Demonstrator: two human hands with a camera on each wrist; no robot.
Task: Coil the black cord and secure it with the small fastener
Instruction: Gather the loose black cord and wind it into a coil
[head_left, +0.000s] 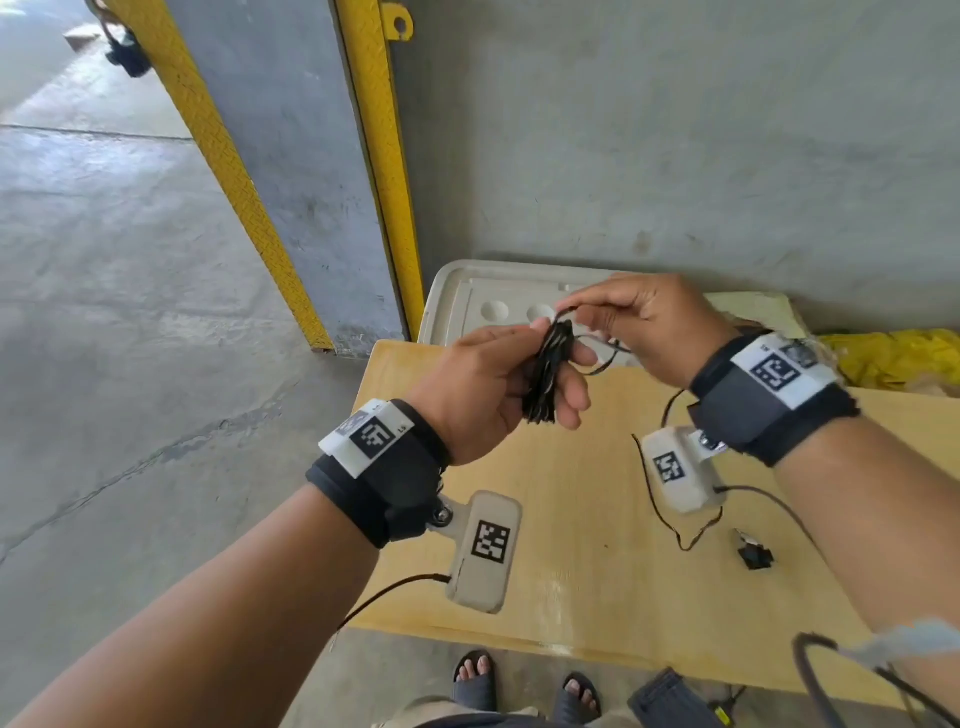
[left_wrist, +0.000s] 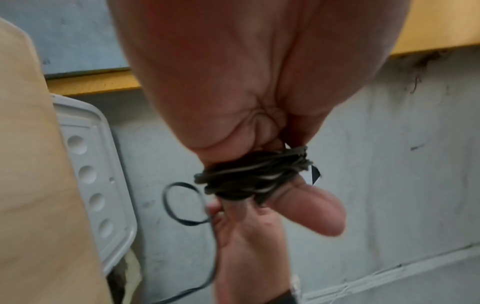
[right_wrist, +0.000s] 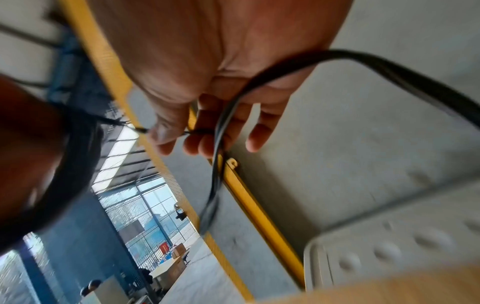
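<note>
1. Both forearms fill the near field of the head view, each strapped with a tagged wrist unit, above a wooden table.
2. Left hand grips the black cord, wound into a tight bundle round its fingers; the wrist view shows the turns stacked near the fingertips.
3. Right hand, at 1 o'clock from the left and just beside it, pinches the cord's loose run between thumb and fingers at the top of the bundle. A free tail drops from there toward the table at 5 o'clock.
4. Small black clip, likely the fastener, lies on the table at 4 o'clock, well apart from both hands and untouched.
5. Judgement: coiling is well advanced; securing is not yet done.
6. Risk: the turns sit near the fingertips and could slide off and spring open if the left grip relaxes.
7. Risk: reaching for the clip means releasing the pinch, so the last turn may slacken.
8. Risk: the trailing tail could snag the wrist unit's own lead.
</note>
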